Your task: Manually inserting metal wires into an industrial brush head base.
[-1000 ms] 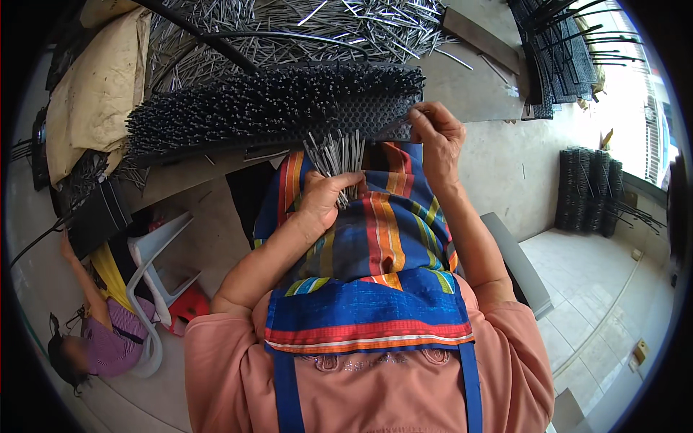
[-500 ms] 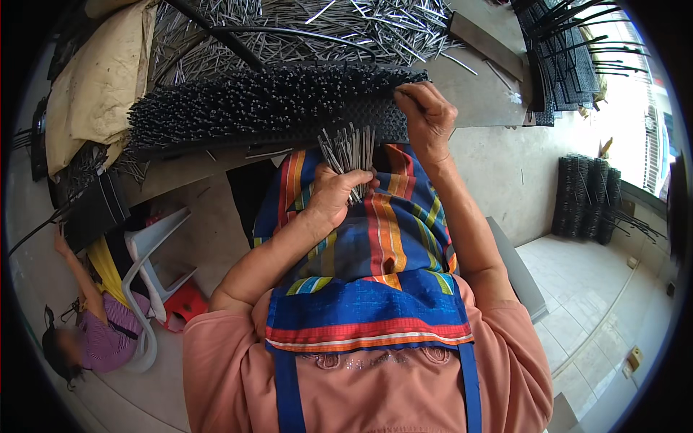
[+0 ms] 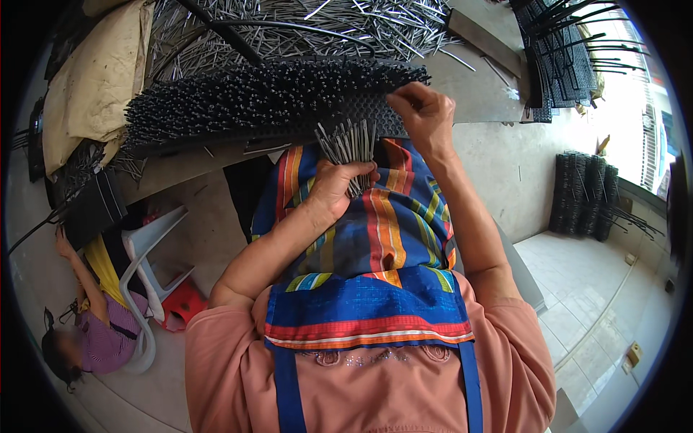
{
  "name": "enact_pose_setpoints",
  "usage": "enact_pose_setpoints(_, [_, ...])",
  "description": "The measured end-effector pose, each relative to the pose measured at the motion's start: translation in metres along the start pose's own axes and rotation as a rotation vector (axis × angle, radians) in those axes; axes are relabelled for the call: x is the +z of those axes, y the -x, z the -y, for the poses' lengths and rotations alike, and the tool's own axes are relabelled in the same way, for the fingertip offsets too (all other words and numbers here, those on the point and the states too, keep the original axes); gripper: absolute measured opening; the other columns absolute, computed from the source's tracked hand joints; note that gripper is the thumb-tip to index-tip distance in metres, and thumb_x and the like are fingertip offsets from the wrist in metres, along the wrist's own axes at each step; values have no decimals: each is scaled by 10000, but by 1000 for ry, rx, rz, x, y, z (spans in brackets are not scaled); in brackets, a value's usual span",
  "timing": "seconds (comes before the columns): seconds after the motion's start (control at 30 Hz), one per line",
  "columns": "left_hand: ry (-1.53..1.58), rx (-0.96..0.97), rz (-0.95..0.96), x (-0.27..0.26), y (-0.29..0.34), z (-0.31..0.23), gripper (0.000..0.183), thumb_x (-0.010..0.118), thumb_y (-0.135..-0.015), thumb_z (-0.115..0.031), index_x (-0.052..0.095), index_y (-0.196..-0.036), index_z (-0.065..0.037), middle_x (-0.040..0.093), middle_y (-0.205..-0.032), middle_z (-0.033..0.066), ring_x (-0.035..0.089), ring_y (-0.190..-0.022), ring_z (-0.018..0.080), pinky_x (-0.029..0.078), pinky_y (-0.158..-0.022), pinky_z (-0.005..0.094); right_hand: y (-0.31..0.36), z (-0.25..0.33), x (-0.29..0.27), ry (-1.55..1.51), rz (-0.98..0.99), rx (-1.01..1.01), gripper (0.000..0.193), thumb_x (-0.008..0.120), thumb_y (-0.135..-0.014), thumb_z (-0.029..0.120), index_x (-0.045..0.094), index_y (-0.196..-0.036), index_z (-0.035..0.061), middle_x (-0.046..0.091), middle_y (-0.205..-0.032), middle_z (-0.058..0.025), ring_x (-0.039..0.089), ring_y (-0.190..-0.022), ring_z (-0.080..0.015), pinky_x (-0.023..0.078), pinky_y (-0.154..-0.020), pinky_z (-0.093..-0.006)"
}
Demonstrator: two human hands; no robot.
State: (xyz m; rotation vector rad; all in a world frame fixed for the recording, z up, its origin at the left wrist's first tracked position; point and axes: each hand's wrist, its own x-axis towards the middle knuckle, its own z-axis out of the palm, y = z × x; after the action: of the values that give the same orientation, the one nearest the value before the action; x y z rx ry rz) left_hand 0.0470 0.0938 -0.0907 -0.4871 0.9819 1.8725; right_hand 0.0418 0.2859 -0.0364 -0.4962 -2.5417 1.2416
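My left hand (image 3: 333, 189) is closed round a bundle of thin grey strips (image 3: 351, 144), whose tops fan out above my thumb over my lap. In front of me lies a long dark board (image 3: 390, 124) with a honeycomb-like surface. Short black strips (image 3: 238, 101) stand upright in dense rows over most of it. Only part of its right end shows bare surface. There my right hand (image 3: 430, 119) hovers, thumb and fingers pinched together. Whatever is between those fingertips is too small to make out.
Loose strips (image 3: 310, 32) lie heaped behind the board, with a dark bar (image 3: 224, 32) across them. At the left are a tan sack (image 3: 97, 79) and a seated person (image 3: 108, 325) holding a dark panel. Black wire-like bundles (image 3: 581, 198) stand on the right floor.
My right hand has shifted slightly left and down over the board's right end, still pinched. The bundle in my left hand has moved up a little.
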Motion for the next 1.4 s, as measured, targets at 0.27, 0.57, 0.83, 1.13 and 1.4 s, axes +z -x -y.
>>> enact_pose_setpoints(0.27, [-47,27,106,20,13,-2,263,662,-785,79,655,-1028,-21,698,-886,89,694,-758,210,606,-711,346,44,-19,-5,-798,440,661,78,697,-842,53,645,-786,39,539,-594,21,437,-467,-51,324,-439,-226])
enact_pose_setpoints(0.57, [-138,-15,-16,8,8,5,212,656,-830,7,641,-1038,-33,697,-878,107,701,-754,229,593,-654,359,20,-27,-11,-626,-290,142,37,687,-843,-15,675,-855,17,606,-712,19,485,-581,-30,366,-504,-195])
enact_pose_setpoints(0.83, [-149,8,-59,12,1,7,174,670,-796,35,663,-963,-10,706,-849,126,706,-716,235,591,-615,348,-2,-32,-2,-227,-289,-134,83,717,-773,-57,678,-838,-24,621,-765,-4,523,-673,-44,409,-602,-195])
enact_pose_setpoints(1.13, [-161,52,-47,10,0,6,162,674,-791,45,677,-948,7,713,-836,136,707,-700,241,588,-606,344,-10,-19,1,-4,-281,-138,88,758,-744,-8,701,-811,-5,629,-717,-28,558,-609,-71,432,-552,-228])
enact_pose_setpoints(1.4, [-63,27,50,12,4,0,201,674,-780,64,675,-973,10,714,-865,129,707,-705,239,594,-635,353,2,-15,-5,196,-299,-192,59,742,-770,31,700,-796,-1,623,-680,-10,567,-611,-73,442,-552,-237])
